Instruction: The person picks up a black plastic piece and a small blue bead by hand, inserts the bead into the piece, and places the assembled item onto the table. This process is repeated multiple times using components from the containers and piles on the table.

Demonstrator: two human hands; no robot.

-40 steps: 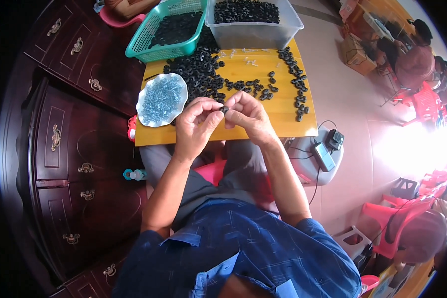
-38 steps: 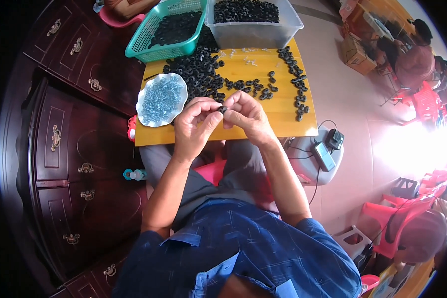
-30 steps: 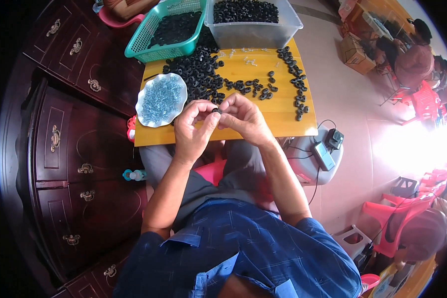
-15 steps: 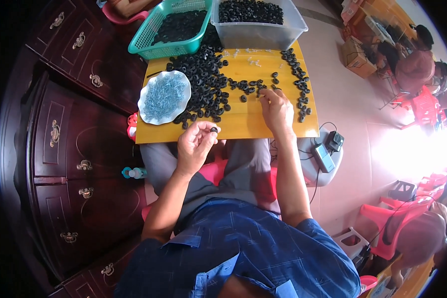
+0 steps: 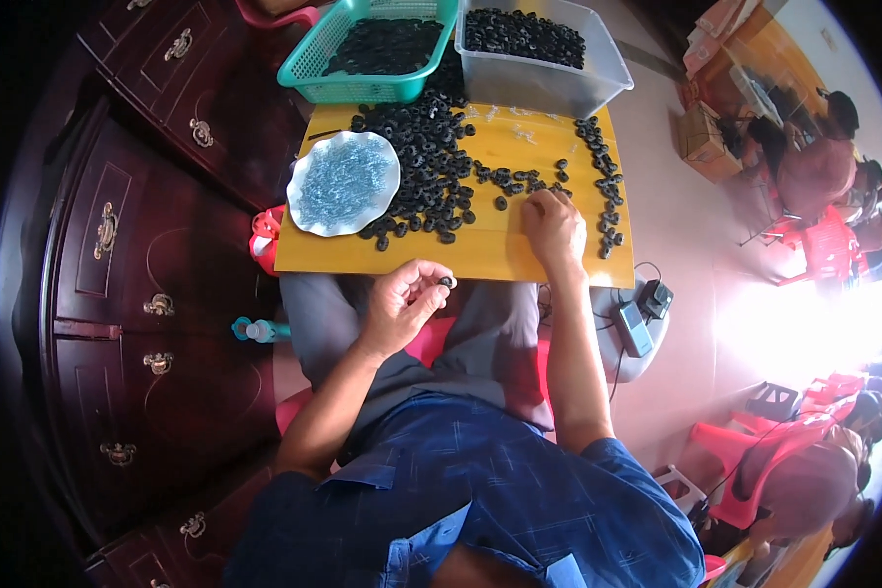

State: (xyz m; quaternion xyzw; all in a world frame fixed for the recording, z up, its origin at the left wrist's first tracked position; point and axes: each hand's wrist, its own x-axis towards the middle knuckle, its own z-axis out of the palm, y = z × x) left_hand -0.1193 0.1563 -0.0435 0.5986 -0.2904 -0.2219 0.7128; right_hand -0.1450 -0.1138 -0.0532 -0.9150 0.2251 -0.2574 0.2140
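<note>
Just off the near edge of the yellow table, my left hand [image 5: 407, 306] pinches a small round black part [image 5: 446, 282] between thumb and fingertips. My right hand [image 5: 557, 233] rests at the table top's right side with fingers curled down, close to a short row of black parts [image 5: 517, 182]. Whatever its fingertips hold, if anything, is hidden. A large heap of similar black ring-like parts [image 5: 426, 162] covers the table's middle left. Beside the heap, a white wavy-rimmed plate [image 5: 390, 196] carries many small clear bluish pieces [image 5: 343, 184].
At the far side stand a green basket [image 5: 367, 90] and a clear plastic bin [image 5: 539, 90], both holding black parts. Another line of black parts [image 5: 608, 186] runs along the right edge. Small clear pieces [image 5: 522, 133] lie scattered near the bin. Dark wooden cabinets [image 5: 196, 265] flank the left.
The whole view has shifted slightly. My left hand has drawn a little toward me with the black part, and my right hand's fingers have curled in more.
</note>
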